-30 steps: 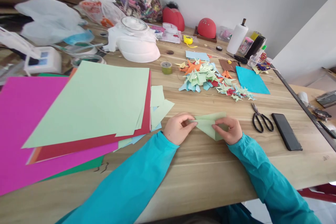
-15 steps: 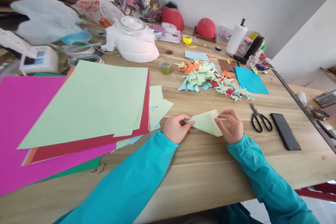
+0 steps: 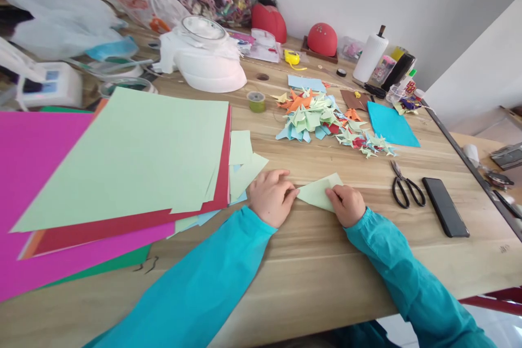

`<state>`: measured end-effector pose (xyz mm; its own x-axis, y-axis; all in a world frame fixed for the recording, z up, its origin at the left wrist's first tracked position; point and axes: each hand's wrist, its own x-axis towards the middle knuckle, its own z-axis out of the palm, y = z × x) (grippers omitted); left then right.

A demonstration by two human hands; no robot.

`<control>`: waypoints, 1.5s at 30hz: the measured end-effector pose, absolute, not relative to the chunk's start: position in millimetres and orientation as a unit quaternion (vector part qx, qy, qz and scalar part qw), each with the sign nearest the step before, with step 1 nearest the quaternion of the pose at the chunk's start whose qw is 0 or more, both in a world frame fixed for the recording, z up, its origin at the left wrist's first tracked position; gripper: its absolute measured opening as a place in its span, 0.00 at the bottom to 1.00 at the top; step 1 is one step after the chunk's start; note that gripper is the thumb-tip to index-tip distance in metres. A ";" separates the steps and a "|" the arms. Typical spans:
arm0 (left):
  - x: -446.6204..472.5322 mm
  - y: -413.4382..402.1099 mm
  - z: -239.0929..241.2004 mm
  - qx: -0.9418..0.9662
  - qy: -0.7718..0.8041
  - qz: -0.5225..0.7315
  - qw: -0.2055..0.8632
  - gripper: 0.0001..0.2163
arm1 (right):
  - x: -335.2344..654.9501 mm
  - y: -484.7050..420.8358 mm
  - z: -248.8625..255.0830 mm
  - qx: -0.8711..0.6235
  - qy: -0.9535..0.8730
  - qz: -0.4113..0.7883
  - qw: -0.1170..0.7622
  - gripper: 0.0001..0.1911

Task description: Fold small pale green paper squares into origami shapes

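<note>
A small folded piece of light green paper (image 3: 316, 193) lies on the wooden table, pointed at its left end. My left hand (image 3: 272, 198) holds that left tip between thumb and forefinger, while its other fingers rest curled above the table. At the right end, my right hand (image 3: 346, 205) is closed with its thumb pressed on the paper, covering the lower right corner. Beyond my hands sits a pile of folded paper stars and shapes (image 3: 312, 117) in green, orange, blue and red.
Large light green sheets (image 3: 134, 157) lie stacked on coloured paper at left, with small green cut pieces (image 3: 241, 148) beside them. To the right are black-handled scissors (image 3: 405, 185) and a phone (image 3: 445, 206). Tape (image 3: 256, 101) and a turquoise sheet (image 3: 393, 124) lie farther back.
The raised right part of the green paper is now folded flatter and looks narrower. My right hand has moved left and down onto it, fingers more closed.
</note>
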<state>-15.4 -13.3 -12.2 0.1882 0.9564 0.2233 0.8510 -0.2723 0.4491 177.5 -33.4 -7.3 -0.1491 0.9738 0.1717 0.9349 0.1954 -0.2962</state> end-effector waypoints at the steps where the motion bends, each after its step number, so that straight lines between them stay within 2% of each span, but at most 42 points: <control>1: -14.3 -14.4 -12.2 0.759 0.601 0.228 0.106 0.09 | 176.4 -33.9 -7.3 -0.649 -0.744 0.052 0.149 0.19; 7: -9.7 -19.8 -11.3 0.748 0.613 0.241 0.087 0.07 | 172.3 -36.3 -9.5 -0.692 -0.702 0.070 0.152 0.11; 16: -9.2 -22.3 -9.3 0.747 0.616 0.244 0.057 0.05 | 172.1 -37.6 -5.6 -0.692 -0.704 0.060 0.152 0.11; 18: -5.2 -29.5 -5.5 0.751 0.607 0.258 0.024 0.08 | 171.7 -38.6 -4.7 -0.687 -0.708 0.058 0.152 0.11; 21: 6.4 -50.2 -0.9 0.821 0.510 0.254 0.019 0.14 | 171.2 -39.5 -5.3 -0.685 -0.709 0.060 0.159 0.12; 27: 24.3 -83.9 -6.8 0.856 0.493 0.148 0.045 0.26 | 171.7 -40.3 -8.9 -0.684 -0.700 0.058 0.197 0.13; 45: 26.3 -89.1 -8.8 0.840 0.527 0.118 0.057 0.28 | 172.1 -40.5 -8.4 -0.693 -0.696 0.053 0.179 0.14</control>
<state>26.3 -89.1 -8.8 0.4169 0.8985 0.1372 0.8716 -0.4380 0.2202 172.1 -40.5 -8.4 0.0249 0.9842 0.1753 0.9464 0.0333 -0.3212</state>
